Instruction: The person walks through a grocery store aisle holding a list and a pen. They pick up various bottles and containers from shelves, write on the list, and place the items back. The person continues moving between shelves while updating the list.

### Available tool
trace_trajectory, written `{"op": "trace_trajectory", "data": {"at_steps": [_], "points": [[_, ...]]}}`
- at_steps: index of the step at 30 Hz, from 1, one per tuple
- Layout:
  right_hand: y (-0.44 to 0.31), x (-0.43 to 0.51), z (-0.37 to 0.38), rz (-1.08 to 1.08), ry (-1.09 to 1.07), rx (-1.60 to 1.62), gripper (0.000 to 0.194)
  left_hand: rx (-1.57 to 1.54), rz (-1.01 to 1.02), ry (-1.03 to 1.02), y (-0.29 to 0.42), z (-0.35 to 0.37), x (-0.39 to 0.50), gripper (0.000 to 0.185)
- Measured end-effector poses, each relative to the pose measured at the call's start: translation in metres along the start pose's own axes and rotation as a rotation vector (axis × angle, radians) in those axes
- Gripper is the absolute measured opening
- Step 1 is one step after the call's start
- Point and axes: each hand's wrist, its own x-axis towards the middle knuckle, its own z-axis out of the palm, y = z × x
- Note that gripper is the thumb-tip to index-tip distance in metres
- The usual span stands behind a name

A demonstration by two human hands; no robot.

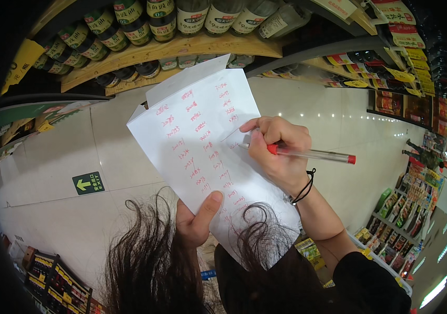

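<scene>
A white sheet of paper [164, 155] bearing columns of red handwriting is held out in front of me, tilted. My left hand [200, 216] pinches its left lower edge, thumb on top and fingers underneath. A clear-barrelled pen with red ends [317, 155] is gripped in my right hand [280, 149], its tip at the paper by the right column. The side of that hand rests on the sheet. Another folded white sheet [192, 80] sticks out behind the top edge. Strands of hair [259, 239] hang over the lower part of the paper.
Wooden shelves [176, 49] with several sauce bottles [162, 19] stand just beyond the paper. More stocked shelving [396, 219] lines the right side. A green exit sign [89, 183] lies on the tiled floor [58, 157]. A person [423, 155] stands far off at right.
</scene>
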Motion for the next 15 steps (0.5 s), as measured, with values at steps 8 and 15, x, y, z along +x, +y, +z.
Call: {"op": "trace_trajectory", "data": {"at_steps": [8,15], "points": [[0.0006,-0.0046,-0.0025,0.024,-0.025,-0.048,0.030,0.069,-0.006,0.005,-0.0025,-0.0026,-0.0033,0.048],[0.0050,-0.0071,0.0003,0.026,0.006,-0.045,0.029,0.016,-0.036,0.020,-0.0025,-0.0035,-0.0046,0.048]]}}
